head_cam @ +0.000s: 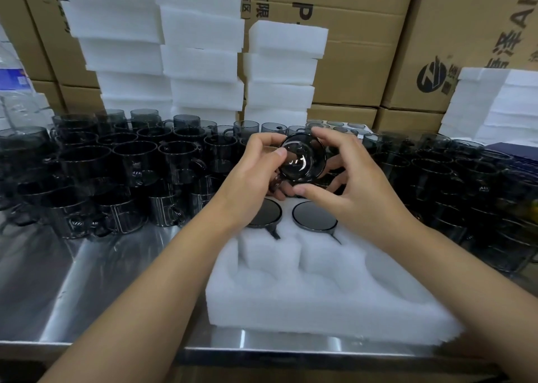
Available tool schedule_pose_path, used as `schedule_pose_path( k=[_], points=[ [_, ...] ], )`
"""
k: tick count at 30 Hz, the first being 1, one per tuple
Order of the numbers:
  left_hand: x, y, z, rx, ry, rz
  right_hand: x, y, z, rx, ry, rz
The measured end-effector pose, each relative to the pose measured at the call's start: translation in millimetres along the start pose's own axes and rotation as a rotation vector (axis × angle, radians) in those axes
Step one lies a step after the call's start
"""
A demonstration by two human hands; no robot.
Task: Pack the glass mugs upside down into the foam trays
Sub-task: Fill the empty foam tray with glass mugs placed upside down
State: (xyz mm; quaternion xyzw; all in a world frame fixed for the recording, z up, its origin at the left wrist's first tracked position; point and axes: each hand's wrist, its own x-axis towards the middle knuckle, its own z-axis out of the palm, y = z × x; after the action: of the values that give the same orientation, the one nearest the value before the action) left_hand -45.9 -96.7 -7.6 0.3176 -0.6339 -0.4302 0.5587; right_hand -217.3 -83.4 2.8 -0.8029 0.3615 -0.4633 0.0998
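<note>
left hand [256, 173] and right hand [358, 190] are pinching one smoked-glass mug [301, 157] between curled fingers [262, 141], holding it above the far end of the foam tray [291, 295], right over two seated mugs [314, 217]; slick glass slipping from that fingertip grip is risking a glass-on-glass chip.

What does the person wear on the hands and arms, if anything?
Nothing that shows. The left hand and right hand have no gloves, rings or watch. The left forearm and right forearm are uncovered to the frame's edge, no sleeve in view. Fingernails are short, unpainted.
</note>
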Motion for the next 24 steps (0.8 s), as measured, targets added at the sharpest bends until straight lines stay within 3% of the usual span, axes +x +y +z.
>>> schedule_pose_path(
  k=[11,17,24],
  points=[
    [-5.5,8.8,2.6,0.021,-0.06,0.052,-1.3,6.1,-0.7,-0.079,0.027,-0.017],
    [-4.7,6.5,4.7,0.041,-0.007,0.04,-0.1,7.3,-0.2,-0.035,0.13,0.121],
    [-4.3,0.5,2.4,0.165,0.025,0.083,-0.8,6.5,-1.8,0.02,0.103,0.217]
  ],
)
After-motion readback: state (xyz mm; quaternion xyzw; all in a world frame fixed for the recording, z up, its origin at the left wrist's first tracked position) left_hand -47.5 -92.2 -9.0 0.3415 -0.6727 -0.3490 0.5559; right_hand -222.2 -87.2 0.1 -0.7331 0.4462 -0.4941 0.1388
